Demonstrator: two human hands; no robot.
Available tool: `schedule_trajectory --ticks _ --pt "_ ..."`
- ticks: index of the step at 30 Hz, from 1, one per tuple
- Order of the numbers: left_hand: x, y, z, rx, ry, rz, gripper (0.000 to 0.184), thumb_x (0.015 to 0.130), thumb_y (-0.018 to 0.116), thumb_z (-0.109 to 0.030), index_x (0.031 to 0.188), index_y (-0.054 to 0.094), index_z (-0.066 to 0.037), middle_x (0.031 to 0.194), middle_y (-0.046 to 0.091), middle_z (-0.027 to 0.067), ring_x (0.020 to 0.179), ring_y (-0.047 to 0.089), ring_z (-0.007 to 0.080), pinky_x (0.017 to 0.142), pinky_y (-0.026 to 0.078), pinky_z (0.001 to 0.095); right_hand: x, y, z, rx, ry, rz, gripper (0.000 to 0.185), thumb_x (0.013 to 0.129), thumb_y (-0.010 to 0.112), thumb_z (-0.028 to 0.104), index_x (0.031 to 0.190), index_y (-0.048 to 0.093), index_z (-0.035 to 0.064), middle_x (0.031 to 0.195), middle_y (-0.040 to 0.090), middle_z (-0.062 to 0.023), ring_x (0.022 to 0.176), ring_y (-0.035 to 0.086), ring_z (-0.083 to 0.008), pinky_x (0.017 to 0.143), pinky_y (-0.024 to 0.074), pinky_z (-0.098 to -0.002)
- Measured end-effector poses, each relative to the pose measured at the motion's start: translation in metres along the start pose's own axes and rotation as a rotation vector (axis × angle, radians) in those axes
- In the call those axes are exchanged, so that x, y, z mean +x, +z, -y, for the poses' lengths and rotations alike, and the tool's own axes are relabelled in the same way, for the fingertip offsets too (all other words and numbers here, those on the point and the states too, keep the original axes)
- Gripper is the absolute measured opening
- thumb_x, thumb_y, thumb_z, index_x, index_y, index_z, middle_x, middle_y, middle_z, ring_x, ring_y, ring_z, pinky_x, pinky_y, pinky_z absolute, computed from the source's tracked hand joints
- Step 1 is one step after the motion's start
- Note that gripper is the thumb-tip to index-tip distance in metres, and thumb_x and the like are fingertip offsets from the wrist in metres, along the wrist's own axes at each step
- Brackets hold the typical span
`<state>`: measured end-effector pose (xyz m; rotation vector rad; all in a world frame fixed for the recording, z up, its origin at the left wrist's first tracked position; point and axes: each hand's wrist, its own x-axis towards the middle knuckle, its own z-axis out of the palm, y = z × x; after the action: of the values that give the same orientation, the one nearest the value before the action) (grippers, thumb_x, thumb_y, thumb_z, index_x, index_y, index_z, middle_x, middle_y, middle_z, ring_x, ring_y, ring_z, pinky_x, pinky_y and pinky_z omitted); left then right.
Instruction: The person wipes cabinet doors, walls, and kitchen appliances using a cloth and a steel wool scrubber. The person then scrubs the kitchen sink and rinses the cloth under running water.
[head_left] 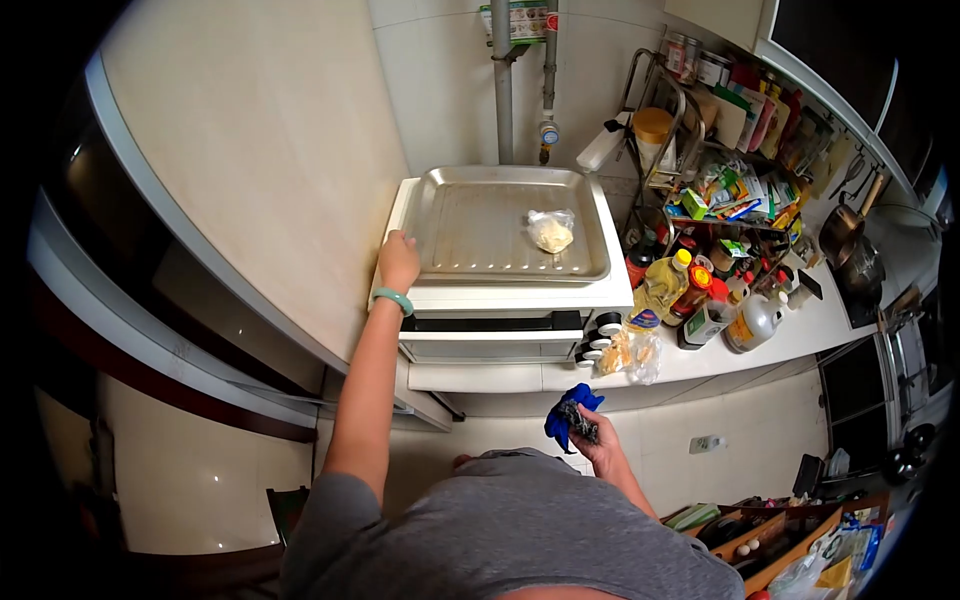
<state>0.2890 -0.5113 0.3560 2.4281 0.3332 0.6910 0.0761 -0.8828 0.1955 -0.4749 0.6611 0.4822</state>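
Note:
My left hand (398, 262), below a green bangle, rests at the left edge of a white oven (520, 296), beside a metal tray (470, 225). Its fingers are curled, and what they may grip at the edge is hidden. On the tray's right part lies a small clear bag with something pale inside (550, 231). My right hand (596, 440) is closed around a blue cloth (561, 425) and a dark, mesh-like bundle, in front of the counter and close to my body. The oven door (490, 345) is below the tray, with black knobs to its right.
Bottles, including a yellow oil bottle (664, 280) and a white jug (752, 325), crowd the counter right of the oven. Bagged food (630, 352) lies near the counter's front edge. A loaded rack (735, 190) stands behind. A tall pale panel (260, 150) borders the left side.

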Motion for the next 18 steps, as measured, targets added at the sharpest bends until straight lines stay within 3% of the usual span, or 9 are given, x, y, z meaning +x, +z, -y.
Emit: schedule_trajectory --ticks 8,10,14,15,16,18 --pt "-0.006 0.025 -0.014 -0.081 -0.019 0.006 0.026 0.084 0.053 -0.015 0.102 0.054 0.003 0.091 0.061 0.0241 0.087 0.059 0.0386 0.075 0.046 0.0441 -0.004 0.001 -0.002 0.012 0.01 0.036 0.025 0.078 0.064 0.006 0.098 0.052 0.0153 0.088 0.061 -0.0028 0.08 0.059 -0.0182 0.066 0.0476 -0.0314" --pt "-0.008 0.021 -0.024 -0.025 -0.043 0.029 0.026 0.085 0.052 -0.017 0.102 0.054 0.001 0.091 0.062 0.0235 0.087 0.059 0.0373 0.075 0.046 0.0435 -0.007 0.009 -0.002 0.067 -0.027 0.069 0.017 0.078 0.063 0.005 0.092 0.054 0.0018 0.087 0.063 -0.0112 0.081 0.061 -0.0228 0.076 0.0511 -0.0345" --pt "-0.013 0.006 -0.031 -0.019 -0.013 0.064 0.029 0.085 0.054 -0.023 0.104 0.053 -0.001 0.093 0.06 0.0201 0.089 0.057 0.0356 0.075 0.046 0.0433 -0.012 0.028 -0.006 -0.034 0.016 0.069 0.015 0.078 0.064 0.007 0.09 0.055 0.0029 0.086 0.063 -0.0096 0.081 0.061 -0.0221 0.075 0.0499 -0.0336" --pt "-0.018 0.002 -0.035 0.025 0.03 -0.006 0.029 0.085 0.055 -0.023 0.103 0.054 -0.001 0.091 0.057 0.0163 0.087 0.055 0.0337 0.074 0.046 0.0437 -0.01 0.033 -0.008 -0.121 0.032 0.055 0.027 0.077 0.066 0.01 0.1 0.053 0.0146 0.089 0.061 -0.0019 0.079 0.059 -0.0175 0.063 0.0463 -0.0297" --pt "-0.024 -0.002 -0.037 0.03 0.024 -0.001 0.029 0.085 0.055 -0.023 0.103 0.054 -0.001 0.091 0.057 0.0163 0.087 0.055 0.0337 0.074 0.046 0.0437 -0.016 0.047 -0.009 -0.176 0.043 0.066 0.027 0.077 0.066 0.012 0.1 0.053 0.0133 0.09 0.061 -0.0023 0.079 0.059 -0.0171 0.063 0.0461 -0.03" --pt "-0.039 -0.013 -0.041 -0.15 0.343 -0.332 0.026 0.085 0.054 -0.019 0.105 0.055 -0.001 0.087 0.053 0.0127 0.082 0.054 0.0282 0.069 0.046 0.0395 -0.021 0.068 -0.011 -0.274 0.067 0.126 0.027 0.077 0.066 0.013 0.101 0.054 0.0119 0.091 0.061 -0.0031 0.08 0.059 -0.0169 0.063 0.0459 -0.0297"
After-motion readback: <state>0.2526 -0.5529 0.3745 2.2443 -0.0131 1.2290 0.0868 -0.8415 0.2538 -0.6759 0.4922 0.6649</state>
